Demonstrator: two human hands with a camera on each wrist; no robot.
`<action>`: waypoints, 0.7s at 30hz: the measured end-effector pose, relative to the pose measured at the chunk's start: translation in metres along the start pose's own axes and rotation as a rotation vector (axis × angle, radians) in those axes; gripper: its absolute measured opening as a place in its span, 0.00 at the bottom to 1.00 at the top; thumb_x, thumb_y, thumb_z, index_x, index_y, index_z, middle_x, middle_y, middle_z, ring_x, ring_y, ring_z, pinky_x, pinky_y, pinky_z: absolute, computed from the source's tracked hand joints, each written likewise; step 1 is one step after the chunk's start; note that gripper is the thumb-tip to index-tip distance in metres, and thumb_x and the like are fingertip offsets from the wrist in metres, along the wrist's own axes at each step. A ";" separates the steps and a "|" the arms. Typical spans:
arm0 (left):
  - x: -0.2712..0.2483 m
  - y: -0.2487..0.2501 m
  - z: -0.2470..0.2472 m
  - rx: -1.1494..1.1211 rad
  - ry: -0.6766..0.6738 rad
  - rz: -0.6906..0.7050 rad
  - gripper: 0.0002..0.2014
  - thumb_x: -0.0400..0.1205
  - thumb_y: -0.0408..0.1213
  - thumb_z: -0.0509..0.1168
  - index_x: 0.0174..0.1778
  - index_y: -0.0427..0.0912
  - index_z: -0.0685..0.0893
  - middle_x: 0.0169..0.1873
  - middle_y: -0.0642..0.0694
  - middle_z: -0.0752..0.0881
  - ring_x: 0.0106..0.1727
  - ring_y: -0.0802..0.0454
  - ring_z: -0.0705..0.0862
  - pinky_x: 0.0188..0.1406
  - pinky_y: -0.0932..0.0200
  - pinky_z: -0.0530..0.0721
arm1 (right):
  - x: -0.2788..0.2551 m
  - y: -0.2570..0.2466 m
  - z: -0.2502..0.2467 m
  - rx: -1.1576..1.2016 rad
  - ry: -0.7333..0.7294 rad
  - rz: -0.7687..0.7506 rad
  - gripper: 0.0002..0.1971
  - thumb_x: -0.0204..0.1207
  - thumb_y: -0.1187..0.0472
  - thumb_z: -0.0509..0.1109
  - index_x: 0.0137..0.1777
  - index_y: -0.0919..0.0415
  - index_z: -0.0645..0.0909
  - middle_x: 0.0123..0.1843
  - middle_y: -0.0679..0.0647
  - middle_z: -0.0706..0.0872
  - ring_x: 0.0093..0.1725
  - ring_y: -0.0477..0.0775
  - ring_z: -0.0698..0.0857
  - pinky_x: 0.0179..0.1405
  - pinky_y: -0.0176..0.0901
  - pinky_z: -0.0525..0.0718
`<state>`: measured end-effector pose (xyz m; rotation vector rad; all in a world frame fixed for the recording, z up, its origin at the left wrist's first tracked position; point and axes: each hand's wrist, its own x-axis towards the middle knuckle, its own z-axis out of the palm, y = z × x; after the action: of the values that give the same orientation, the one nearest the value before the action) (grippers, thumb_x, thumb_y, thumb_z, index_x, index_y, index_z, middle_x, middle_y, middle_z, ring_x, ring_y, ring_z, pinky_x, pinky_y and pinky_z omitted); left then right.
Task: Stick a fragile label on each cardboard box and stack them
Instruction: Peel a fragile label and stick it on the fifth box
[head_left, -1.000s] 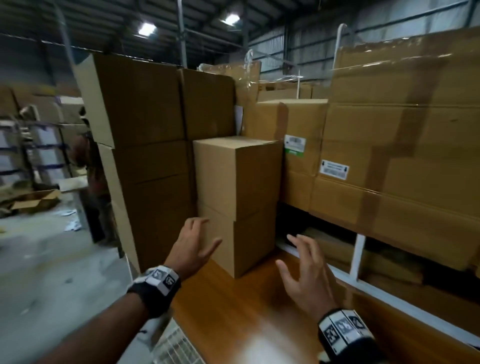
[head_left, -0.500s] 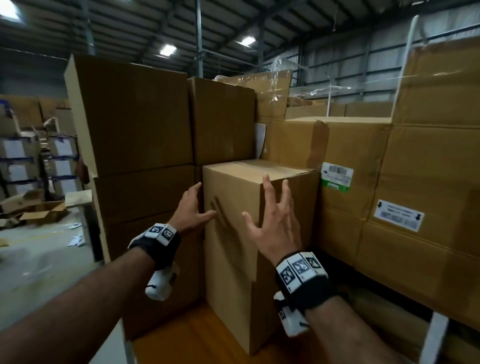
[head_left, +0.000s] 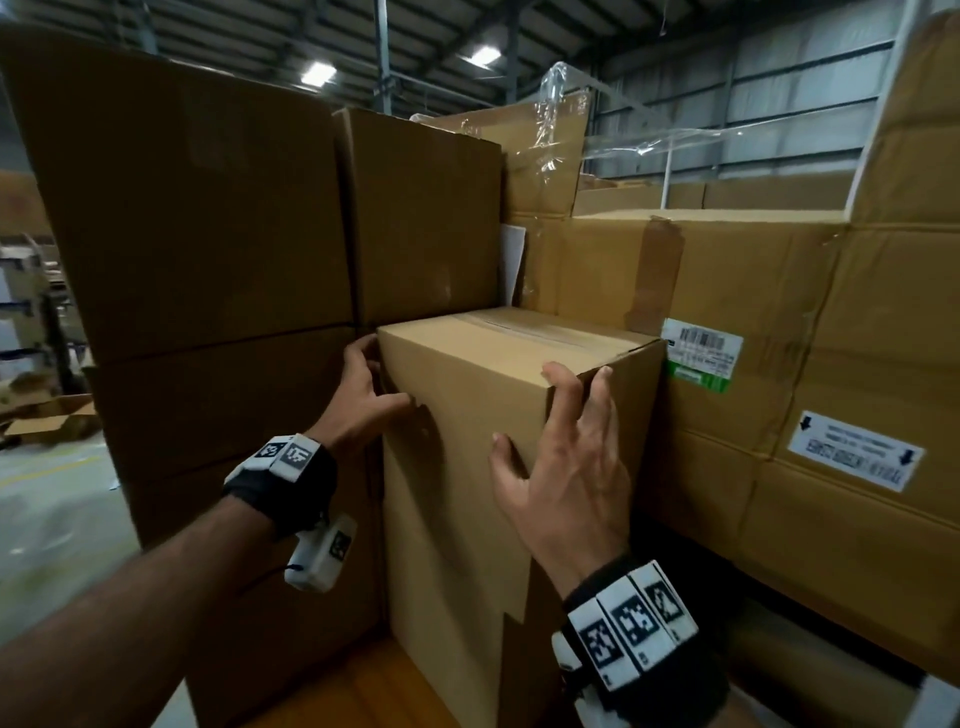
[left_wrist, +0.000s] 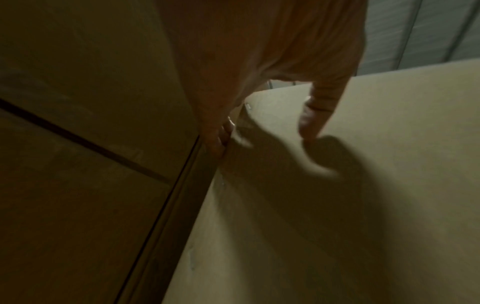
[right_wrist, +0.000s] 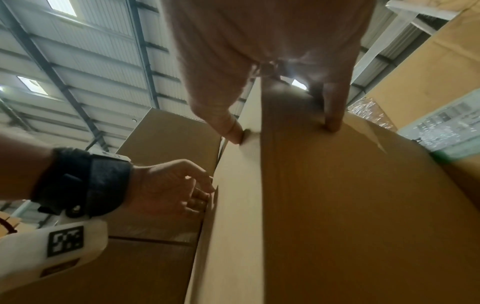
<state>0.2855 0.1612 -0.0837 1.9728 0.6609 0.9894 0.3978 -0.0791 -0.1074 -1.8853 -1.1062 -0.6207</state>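
Observation:
Two plain cardboard boxes stand stacked on the wooden table (head_left: 358, 691). Both hands are on the top box (head_left: 457, 493), which sits on the lower box (head_left: 441, 670). My left hand (head_left: 358, 395) grips its upper left edge, fingers tucked into the gap beside the tall stack, thumb (left_wrist: 311, 123) on the front face (left_wrist: 363, 185). My right hand (head_left: 566, 457) spans the near right corner with straight, spread fingers: thumb on the front, fingertips near the top edge (right_wrist: 332, 123). No label shows on the faces I see.
A tall stack of big dark boxes (head_left: 197, 218) stands tight against the left of the small stack. Large cartons with a barcode label (head_left: 701, 358) and an arrow label (head_left: 857, 452) stand to the right. Concrete floor (head_left: 47, 519) with an open carton (head_left: 52, 421) lies far left.
Both hands have risen from near the table to the top box and now touch it. The view has moved closer and higher.

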 end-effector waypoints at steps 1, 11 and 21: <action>-0.004 0.004 -0.003 0.016 -0.021 0.019 0.65 0.61 0.53 0.82 0.89 0.54 0.48 0.76 0.40 0.69 0.77 0.43 0.72 0.71 0.46 0.80 | -0.003 0.002 -0.005 -0.005 0.003 0.004 0.40 0.79 0.41 0.74 0.83 0.44 0.54 0.91 0.70 0.51 0.90 0.68 0.57 0.75 0.50 0.75; -0.104 0.065 0.002 0.159 -0.125 0.332 0.63 0.54 0.63 0.84 0.86 0.71 0.60 0.74 0.47 0.72 0.75 0.45 0.77 0.70 0.34 0.85 | -0.057 0.004 -0.110 0.042 0.068 0.036 0.53 0.70 0.40 0.79 0.86 0.46 0.47 0.89 0.64 0.61 0.88 0.65 0.63 0.79 0.66 0.78; -0.280 0.113 0.124 0.051 -0.247 0.506 0.51 0.60 0.59 0.83 0.79 0.59 0.68 0.71 0.50 0.73 0.65 0.49 0.81 0.57 0.36 0.90 | -0.242 0.052 -0.270 -0.043 0.154 0.272 0.55 0.66 0.44 0.83 0.86 0.47 0.51 0.88 0.58 0.64 0.84 0.58 0.71 0.75 0.65 0.83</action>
<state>0.2434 -0.1565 -0.1454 2.3164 0.0448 0.9970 0.3254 -0.4335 -0.1681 -1.9457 -0.7281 -0.6252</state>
